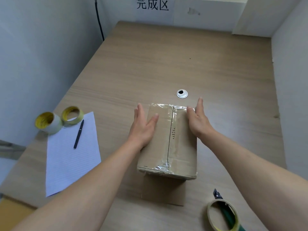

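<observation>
While clasping the box (158, 152) from both sides, holds it upright on the table (150, 64), between the fingers.
Cannot make out the box's side walls behind the palms, nor its far face, nor read the small dark marks beside the top seam. Shows only part of the roll (209, 214) near the right forearm, cut off at the bottom edge, with a green-handled tool (217, 195) half hidden behind it. Lays the left hand (141, 129) flat along the left wall, fingers straight and together, thumb spread onto the top. Sets the right hand (198, 120) likewise against the right wall, fingers straight, pointing away, thumb on the taped far corner. Curls round nothing; only presses. Just beyond the right fingertips, a grommet (182, 93); well left of the left fingers, paper (70, 160), pen (78, 134), two yellow rolls (48, 122).
</observation>
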`<state>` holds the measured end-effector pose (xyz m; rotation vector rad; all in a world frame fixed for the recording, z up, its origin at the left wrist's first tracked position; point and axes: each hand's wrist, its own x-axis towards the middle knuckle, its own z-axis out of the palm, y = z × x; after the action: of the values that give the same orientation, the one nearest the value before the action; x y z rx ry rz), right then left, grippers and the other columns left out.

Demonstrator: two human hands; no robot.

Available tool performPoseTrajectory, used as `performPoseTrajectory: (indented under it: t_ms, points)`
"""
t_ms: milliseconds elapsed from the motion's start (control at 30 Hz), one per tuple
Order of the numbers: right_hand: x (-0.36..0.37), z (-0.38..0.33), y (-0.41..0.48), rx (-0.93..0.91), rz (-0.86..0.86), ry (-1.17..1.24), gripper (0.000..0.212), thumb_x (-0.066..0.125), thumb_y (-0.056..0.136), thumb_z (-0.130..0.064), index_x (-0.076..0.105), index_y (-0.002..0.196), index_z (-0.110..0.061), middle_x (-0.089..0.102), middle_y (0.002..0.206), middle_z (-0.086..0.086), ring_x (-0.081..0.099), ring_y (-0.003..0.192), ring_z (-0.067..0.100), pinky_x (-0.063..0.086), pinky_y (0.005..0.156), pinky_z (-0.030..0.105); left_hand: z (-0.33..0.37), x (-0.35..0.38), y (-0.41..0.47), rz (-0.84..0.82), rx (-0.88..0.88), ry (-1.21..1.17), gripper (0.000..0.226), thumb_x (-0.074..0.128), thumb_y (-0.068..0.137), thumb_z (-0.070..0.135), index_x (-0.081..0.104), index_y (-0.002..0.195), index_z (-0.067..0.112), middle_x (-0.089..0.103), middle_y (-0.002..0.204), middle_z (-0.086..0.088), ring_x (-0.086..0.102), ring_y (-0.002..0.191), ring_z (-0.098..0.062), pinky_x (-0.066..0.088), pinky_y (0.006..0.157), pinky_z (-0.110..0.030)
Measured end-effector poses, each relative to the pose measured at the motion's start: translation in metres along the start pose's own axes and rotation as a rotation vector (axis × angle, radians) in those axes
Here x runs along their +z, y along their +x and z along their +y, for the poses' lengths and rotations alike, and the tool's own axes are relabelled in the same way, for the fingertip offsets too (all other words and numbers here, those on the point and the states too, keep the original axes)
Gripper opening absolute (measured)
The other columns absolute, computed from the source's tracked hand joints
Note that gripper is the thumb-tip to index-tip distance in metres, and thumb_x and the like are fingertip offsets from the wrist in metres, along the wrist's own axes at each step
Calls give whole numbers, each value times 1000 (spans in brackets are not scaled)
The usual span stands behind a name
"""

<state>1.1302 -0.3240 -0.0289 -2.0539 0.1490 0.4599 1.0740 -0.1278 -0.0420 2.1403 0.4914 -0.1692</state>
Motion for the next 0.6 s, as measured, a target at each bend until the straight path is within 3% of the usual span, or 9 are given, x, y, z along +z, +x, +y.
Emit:
performPoseTrajectory:
  t_ms: [67, 167, 233, 300, 367, 467, 533, 600]
  points:
    - [-10, -1, -18, -8, 44, -8, 72, 31, 102, -54, -13, 156, -35, 4, 166, -6, 10, 152, 15, 14, 118, 34, -9, 1, -41, 49, 63, -37, 96, 43, 86, 71, 0, 158, 22, 1, 166, 5, 11, 151, -13, 14, 123, -37]
    - [-2, 8, -69, -73, 105, -91, 74, 35, 100, -57, -8, 156, -37, 2, 166, -13, 5, 152, 9, 13, 119, 34, -24, 13, -94, 47, 104, 1, 100, 45, 84, 75, 6, 158, 19, 8, 165, 4, 6, 151, -6, 9, 117, -20]
    - [25, 26, -109, -99, 104, -179, 74, 39, 100, -55, 0, 158, -34, 13, 165, -8, 13, 151, 11, 20, 117, 35, -33, 22, -106, 117, 132, 41, 89, 55, 90, 57, 13, 157, 15, 23, 162, -1, 23, 148, -13, 20, 111, -18]
    - [50, 46, -133, -181, 219, -252, 72, 44, 95, -53, 18, 158, -27, 31, 158, 3, 29, 144, 17, 31, 111, 33, -34, 26, -103, 174, 144, 64, 81, 61, 92, 43, 22, 155, 11, 36, 156, -7, 40, 140, -22, 30, 105, -21]
    - [58, 58, -133, -198, 305, -224, 73, 48, 91, -48, 27, 156, -21, 40, 154, 4, 39, 140, 19, 33, 109, 27, -36, 25, -102, 174, 140, 50, 81, 65, 92, 39, 23, 155, 9, 42, 152, -11, 45, 136, -26, 32, 103, -24]
    - [50, 54, -126, -57, 263, -29, 72, 54, 98, -43, 18, 158, -24, 37, 155, -8, 42, 138, 13, 32, 112, 27, -29, 21, -97, 77, 17, -8, 92, 66, 88, 50, 16, 157, 15, 45, 151, -2, 44, 137, -23, 35, 105, -28]
    - [44, 51, -120, 95, 155, 156, 54, 45, 101, -49, 35, 151, -29, 47, 147, -10, 49, 131, 13, 37, 109, 30, -26, 15, -89, 9, -84, -107, 76, 62, 90, 51, 33, 152, 17, 54, 140, 4, 48, 133, -21, 38, 100, -26]
    - [38, 42, -116, 219, 104, 286, 41, 33, 102, -56, 56, 125, -31, 61, 129, -6, 58, 116, 16, 43, 103, 34, -22, 8, -82, -23, -107, -183, 50, 51, 96, 50, 54, 135, 18, 64, 127, 2, 57, 123, -23, 44, 99, -31]
